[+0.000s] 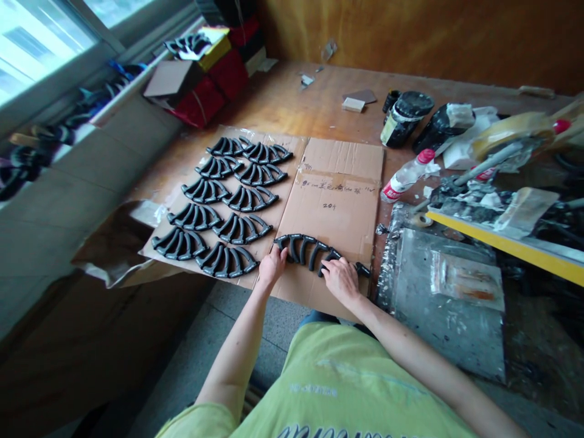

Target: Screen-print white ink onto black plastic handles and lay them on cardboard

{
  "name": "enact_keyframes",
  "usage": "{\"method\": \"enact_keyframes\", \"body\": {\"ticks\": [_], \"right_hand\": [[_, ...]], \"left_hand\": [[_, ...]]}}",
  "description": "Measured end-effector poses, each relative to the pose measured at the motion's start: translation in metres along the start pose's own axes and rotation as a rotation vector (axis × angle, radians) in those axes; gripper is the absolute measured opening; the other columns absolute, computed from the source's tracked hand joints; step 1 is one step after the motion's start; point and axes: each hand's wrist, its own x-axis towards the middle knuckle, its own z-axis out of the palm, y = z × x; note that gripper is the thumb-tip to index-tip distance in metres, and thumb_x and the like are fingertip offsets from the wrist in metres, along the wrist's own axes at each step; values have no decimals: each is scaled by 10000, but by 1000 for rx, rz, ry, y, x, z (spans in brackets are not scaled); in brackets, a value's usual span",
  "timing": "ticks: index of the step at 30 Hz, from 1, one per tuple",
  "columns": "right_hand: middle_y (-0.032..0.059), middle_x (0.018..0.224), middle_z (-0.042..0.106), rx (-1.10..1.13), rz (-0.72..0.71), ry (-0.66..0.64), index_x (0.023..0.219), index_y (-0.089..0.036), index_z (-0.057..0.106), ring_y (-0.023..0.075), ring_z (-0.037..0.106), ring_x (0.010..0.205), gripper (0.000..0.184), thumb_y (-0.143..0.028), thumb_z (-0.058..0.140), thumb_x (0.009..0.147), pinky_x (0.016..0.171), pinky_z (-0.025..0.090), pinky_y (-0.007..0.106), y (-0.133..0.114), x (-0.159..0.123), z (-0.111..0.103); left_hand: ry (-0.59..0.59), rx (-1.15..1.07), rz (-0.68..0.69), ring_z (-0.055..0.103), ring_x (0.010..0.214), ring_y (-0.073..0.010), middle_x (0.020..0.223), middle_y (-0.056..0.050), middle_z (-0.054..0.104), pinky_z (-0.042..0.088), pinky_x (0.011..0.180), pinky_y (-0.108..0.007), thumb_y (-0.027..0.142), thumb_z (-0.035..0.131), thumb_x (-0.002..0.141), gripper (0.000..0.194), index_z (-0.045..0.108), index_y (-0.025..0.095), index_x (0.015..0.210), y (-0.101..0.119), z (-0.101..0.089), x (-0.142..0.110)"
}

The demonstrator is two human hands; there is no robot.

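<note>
A black fan-shaped plastic part (306,248) lies on the near edge of a flattened cardboard sheet (337,201). My left hand (272,266) grips its left end with fingers curled over it. My right hand (340,277) presses on its right end, fingers closed on the ribs. To the left, several matching black parts (225,207) lie in two neat columns on the same cardboard.
A paint-stained grey board (447,292) sits to the right, with a yellow-edged frame (502,243), a plastic bottle (406,175) and black tins (406,115) behind. Red boxes (205,91) and more black parts (187,45) stand at the back left by the window.
</note>
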Motion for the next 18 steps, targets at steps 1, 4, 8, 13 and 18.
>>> {"method": "enact_keyframes", "body": {"ticks": [1, 4, 8, 13, 18], "right_hand": [[83, 1081, 707, -1, 2, 0, 1168, -258, 686, 258, 539, 1066, 301, -324, 496, 944, 908, 393, 402, 0, 0, 0], [82, 1079, 709, -1, 14, -4, 1160, -259, 690, 254, 541, 1063, 295, -319, 501, 942, 898, 394, 395, 0, 2, -1], [80, 1088, 710, -5, 28, -26, 1170, -254, 688, 250, 542, 1065, 299, -309, 505, 941, 886, 394, 382, -2, 5, -4], [73, 1093, 712, -12, 34, -30, 1193, -239, 678, 249, 541, 1070, 317, -301, 477, 956, 882, 390, 372, -6, 6, -9], [81, 1083, 714, -19, 26, -34, 1185, -236, 684, 250, 545, 1051, 318, -301, 471, 958, 887, 394, 368, -5, 3, -9]], "left_hand": [[-3, -6, -7, 698, 920, -267, 987, -177, 725, 470, 757, -307, 505, 289, 983, 487, 581, 150, 1145, 0, -1, -1], [108, -39, -57, 681, 943, -272, 970, -168, 718, 472, 782, -319, 525, 316, 971, 498, 591, 143, 1132, 3, -2, -9], [390, -139, 171, 592, 1130, -258, 1171, -149, 660, 431, 962, -348, 521, 394, 950, 470, 594, 179, 1203, 20, 3, -32], [445, -147, 382, 480, 1262, -314, 1344, -117, 573, 267, 1120, -545, 522, 611, 837, 450, 628, 245, 1192, 54, 23, -53], [468, -167, 286, 452, 1261, -322, 1299, -124, 585, 345, 1072, -520, 456, 614, 835, 290, 692, 217, 979, 67, 33, -49]]}}
